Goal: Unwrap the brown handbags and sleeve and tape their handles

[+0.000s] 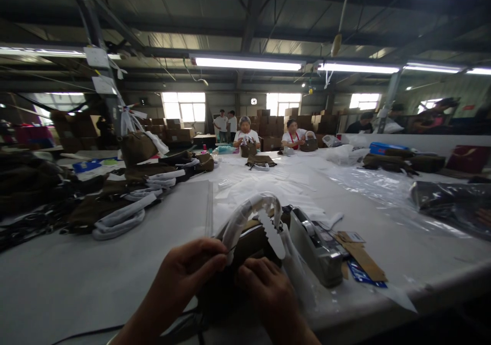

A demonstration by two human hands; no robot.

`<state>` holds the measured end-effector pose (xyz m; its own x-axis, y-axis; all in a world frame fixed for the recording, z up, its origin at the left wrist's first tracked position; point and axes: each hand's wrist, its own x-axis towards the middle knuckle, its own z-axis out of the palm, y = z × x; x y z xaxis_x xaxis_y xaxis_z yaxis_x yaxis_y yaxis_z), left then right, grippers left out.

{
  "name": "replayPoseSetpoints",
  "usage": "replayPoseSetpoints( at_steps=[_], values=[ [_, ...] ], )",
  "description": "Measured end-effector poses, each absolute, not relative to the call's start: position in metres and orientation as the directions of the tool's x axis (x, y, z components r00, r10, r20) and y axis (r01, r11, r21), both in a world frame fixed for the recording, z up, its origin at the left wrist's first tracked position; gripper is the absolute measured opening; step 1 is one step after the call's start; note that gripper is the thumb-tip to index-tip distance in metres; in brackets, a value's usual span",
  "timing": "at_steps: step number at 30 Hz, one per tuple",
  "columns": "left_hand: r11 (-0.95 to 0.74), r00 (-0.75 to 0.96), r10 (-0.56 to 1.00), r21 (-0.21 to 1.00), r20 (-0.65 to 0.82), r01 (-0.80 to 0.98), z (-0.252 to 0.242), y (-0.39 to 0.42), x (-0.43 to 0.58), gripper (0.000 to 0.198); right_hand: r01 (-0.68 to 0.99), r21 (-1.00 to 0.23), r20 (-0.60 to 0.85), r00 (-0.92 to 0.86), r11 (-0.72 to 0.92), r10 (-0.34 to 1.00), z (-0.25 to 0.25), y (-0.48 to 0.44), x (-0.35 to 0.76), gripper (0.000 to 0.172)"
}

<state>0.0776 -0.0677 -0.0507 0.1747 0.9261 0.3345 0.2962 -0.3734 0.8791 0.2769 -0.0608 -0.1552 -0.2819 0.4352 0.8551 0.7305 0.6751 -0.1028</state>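
Note:
A dark olive-brown handbag stands at the table's near edge in front of me. Its arched handle is wrapped in white, plastic-like material, and a white notched strip hangs under the arch. My left hand is closed in a pinch at the left foot of the handle, where a thin dark end shows at the fingertips. My right hand has its fingers curled against the near side of the bag; its fingertips are partly hidden in shadow. Right beside the bag sits a grey tape dispenser.
Brown tags and a blue card lie right of the dispenser. Bags with wrapped handles pile up at left. Clear plastic covers the right side. Two co-workers sit across the table with bags.

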Motion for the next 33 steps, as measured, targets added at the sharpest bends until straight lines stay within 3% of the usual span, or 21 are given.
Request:
replayPoseSetpoints(
  at_steps=[3, 5, 10, 15, 19, 25, 33],
  values=[
    [-0.473, 0.25, 0.879, 0.812, 0.406, 0.341, -0.054, -0.062, 0.076, 0.021, 0.76, -0.078, 0.833, -0.305, 0.645, 0.461, -0.153, -0.059, 0.275, 0.011],
    [-0.564, 0.309, 0.824, 0.742, 0.475, 0.363, -0.055, -0.059, 0.075, 0.019, 0.745, -0.138, 0.827, -0.275, 0.653, 0.49, -0.15, -0.059, 0.275, 0.013],
    [-0.671, 0.407, 0.739, 0.646, 0.538, 0.363, -0.058, -0.058, 0.079, 0.016, 0.439, -0.575, 0.724, -0.121, 0.69, 0.679, -0.141, -0.065, 0.279, 0.017],
    [-0.671, 0.439, 0.737, 0.63, 0.514, 0.391, -0.062, -0.06, 0.082, 0.016, 0.109, -0.884, 0.454, -0.04, 0.455, 0.89, -0.138, -0.068, 0.281, 0.01],
    [-0.696, 0.478, 0.715, 0.583, 0.51, 0.42, -0.065, -0.059, 0.079, 0.019, -0.063, -0.944, 0.321, 0.046, 0.323, 0.946, -0.132, -0.068, 0.28, 0.015],
    [-0.745, 0.502, 0.664, 0.433, 0.554, 0.507, -0.064, -0.057, 0.084, 0.015, -0.159, -0.951, 0.252, 0.109, 0.267, 0.962, -0.12, -0.069, 0.276, 0.016],
    [-0.68, 0.454, 0.728, 0.462, 0.513, 0.569, -0.065, -0.058, 0.088, 0.012, -0.212, -0.937, 0.25, 0.149, 0.278, 0.957, -0.128, -0.067, 0.269, 0.014]
  ],
)
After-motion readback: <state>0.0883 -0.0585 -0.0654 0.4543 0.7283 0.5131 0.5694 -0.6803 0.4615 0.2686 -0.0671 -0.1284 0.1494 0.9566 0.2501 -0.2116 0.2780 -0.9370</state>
